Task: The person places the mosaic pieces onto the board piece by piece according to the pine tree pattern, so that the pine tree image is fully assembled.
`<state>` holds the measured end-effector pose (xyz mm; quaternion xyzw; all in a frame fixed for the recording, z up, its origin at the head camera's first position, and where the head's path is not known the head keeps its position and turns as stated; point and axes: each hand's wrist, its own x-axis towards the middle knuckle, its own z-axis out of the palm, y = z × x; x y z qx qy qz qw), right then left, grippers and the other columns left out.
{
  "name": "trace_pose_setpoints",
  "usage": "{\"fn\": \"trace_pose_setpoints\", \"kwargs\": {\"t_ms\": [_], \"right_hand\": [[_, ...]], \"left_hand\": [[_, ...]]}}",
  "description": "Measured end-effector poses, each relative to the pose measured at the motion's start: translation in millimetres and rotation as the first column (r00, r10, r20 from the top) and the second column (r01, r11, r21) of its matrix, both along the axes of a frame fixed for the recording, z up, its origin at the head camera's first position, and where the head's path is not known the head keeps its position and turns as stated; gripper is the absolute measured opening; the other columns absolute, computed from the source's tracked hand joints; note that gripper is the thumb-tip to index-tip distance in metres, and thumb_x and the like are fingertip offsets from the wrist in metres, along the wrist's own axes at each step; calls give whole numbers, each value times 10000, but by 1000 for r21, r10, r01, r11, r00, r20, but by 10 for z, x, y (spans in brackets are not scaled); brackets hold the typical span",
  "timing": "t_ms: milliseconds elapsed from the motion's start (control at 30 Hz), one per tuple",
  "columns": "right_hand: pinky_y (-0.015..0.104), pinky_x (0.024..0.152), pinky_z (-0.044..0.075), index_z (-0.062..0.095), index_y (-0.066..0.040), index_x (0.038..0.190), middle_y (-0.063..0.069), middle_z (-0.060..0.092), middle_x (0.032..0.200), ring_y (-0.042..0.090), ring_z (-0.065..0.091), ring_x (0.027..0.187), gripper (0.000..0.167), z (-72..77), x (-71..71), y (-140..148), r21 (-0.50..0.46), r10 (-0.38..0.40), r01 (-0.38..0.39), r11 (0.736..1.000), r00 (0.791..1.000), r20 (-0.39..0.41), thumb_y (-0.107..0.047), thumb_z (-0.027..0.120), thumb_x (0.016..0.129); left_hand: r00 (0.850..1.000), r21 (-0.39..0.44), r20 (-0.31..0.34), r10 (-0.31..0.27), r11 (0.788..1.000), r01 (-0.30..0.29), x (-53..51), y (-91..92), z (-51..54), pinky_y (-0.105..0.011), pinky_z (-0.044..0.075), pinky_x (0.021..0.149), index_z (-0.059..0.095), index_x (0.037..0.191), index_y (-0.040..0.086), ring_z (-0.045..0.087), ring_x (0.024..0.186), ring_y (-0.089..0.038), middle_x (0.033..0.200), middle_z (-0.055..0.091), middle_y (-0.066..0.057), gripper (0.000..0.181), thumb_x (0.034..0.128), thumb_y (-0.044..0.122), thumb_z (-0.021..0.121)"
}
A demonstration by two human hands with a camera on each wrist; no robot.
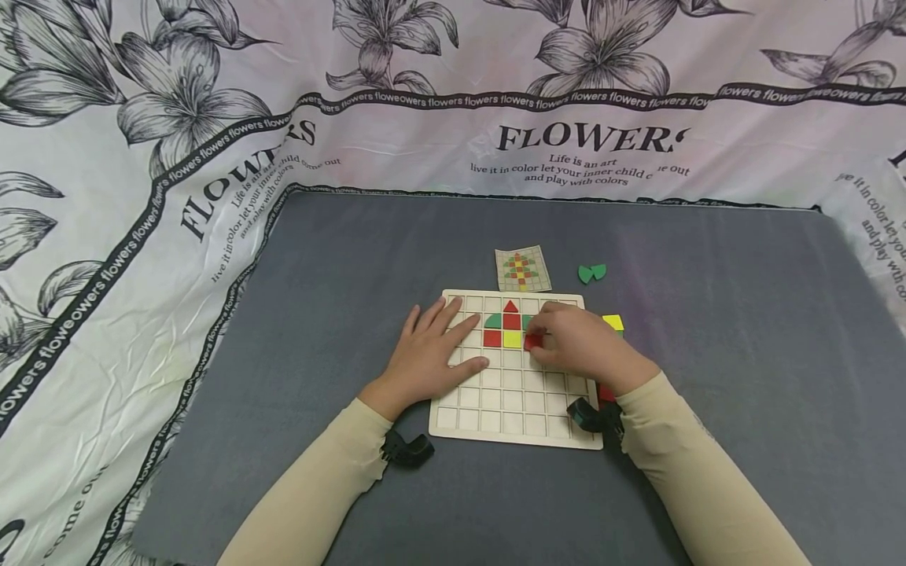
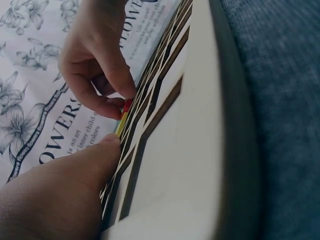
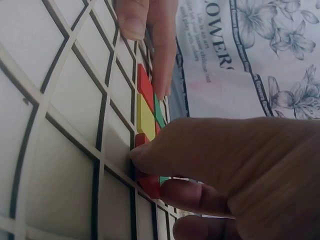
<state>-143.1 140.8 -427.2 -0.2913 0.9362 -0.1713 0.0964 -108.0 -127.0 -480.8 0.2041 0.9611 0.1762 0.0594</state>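
Note:
A pale gridded board (image 1: 481,436) lies on the grey table. My left hand (image 1: 425,362) rests on its left part with fingers spread. Thumb and fingers of my right hand (image 1: 587,342) pinch a red square tile (image 3: 146,170) at a cell right of the yellow square tile (image 1: 512,339). Left of that yellow tile sits another red square tile (image 1: 491,339). Above them are a red tile (image 1: 511,321) flanked by green pieces (image 1: 493,321), and a red triangle (image 1: 510,307) at the top. My right fingers partly cover the right green piece.
Behind the board lies a card (image 1: 522,269) printed with a coloured tree-like pattern. Two green pieces (image 1: 591,273) lie to its right. Yellow pieces (image 1: 613,322) and a red piece (image 1: 606,393) show beside the board's right edge, partly hidden by my right arm.

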Motion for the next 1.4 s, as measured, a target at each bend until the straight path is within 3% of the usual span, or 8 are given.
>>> {"fn": "trace_pose_setpoints", "kwargs": {"t_ms": [467,1167,1400], "right_hand": [[348,722,573,849,-95,1014,16,717,954,156,651,815,137,-9,13,18,-30,62,-64,998,997,-53,-85,813,883],[367,760,591,847,-74,1053,20,731,982,172,682,855,167,-6,33,40,-63,45,-47,997,999,-29,-78,841,887],[336,734,553,858,-110,1007,-16,740,942,132,654,825,145,28,39,103,-91,38,-38,995,999,-8,-62,775,898]], "left_hand": [[1000,-3,5,0,1000,0,0,1,5,-598,11,1287,366,1657,302,81,1636,-275,1762,183,-31,773,1011,710,483],[1000,0,9,6,1000,-6,8,10,8,-585,-3,1290,374,1653,304,73,1638,-264,1763,180,-27,768,1009,703,498],[1000,6,9,4,1000,-4,7,4,4,-589,-4,1289,378,1652,299,67,1638,-265,1764,179,-28,771,1007,705,500]]}}
